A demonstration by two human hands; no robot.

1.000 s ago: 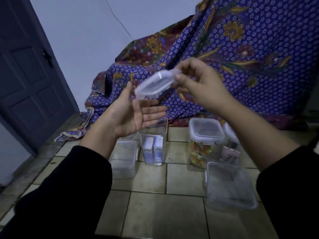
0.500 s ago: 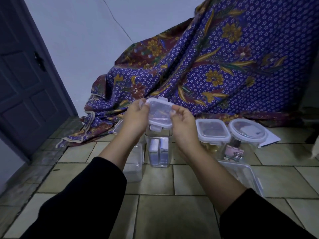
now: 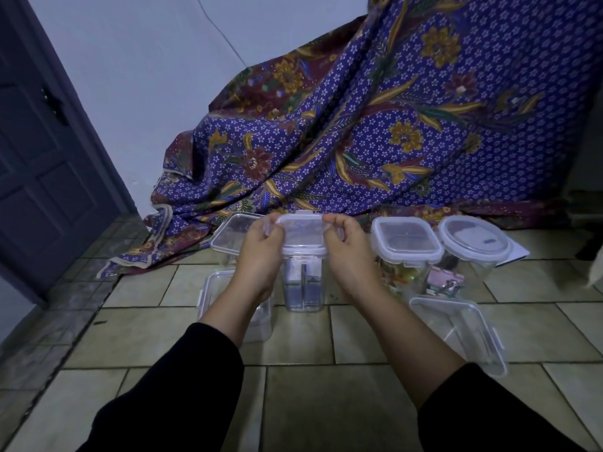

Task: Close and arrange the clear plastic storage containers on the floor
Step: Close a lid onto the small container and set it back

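Lid position: clip-lock lid [image 3: 303, 234] is sitting on the mouth of the tall clear container [image 3: 303, 290], which is standing on the tiled floor [image 3: 326, 402] at centre.
Left hand: left hand [image 3: 261, 256] is gripping the lid's left edge, fingers curled over the rim.
Right hand: right hand [image 3: 349, 256] is gripping the right edge in mirror fashion, fingers likewise curled.
Reason for grip: holding opposite edges is probably keeping the lid level and centred, so all sides seat together before the clips are pressed.
Latch state: whether any clip is engaging cannot be told.
Right neighbours: square-lidded container [image 3: 408, 243] and round-lidded container [image 3: 473, 241] are standing lidded just beside the right hand.
Near items: low open container [image 3: 456, 331] is lying near right; another low container [image 3: 228, 298] is sitting near left, partly hidden by the left forearm.
Far left: a further clear box or lid [image 3: 233, 228] is resting against the batik cloth [image 3: 359, 125].
Obstruction: nothing is blocking the lid, though the square-lidded container is leaving little side room.
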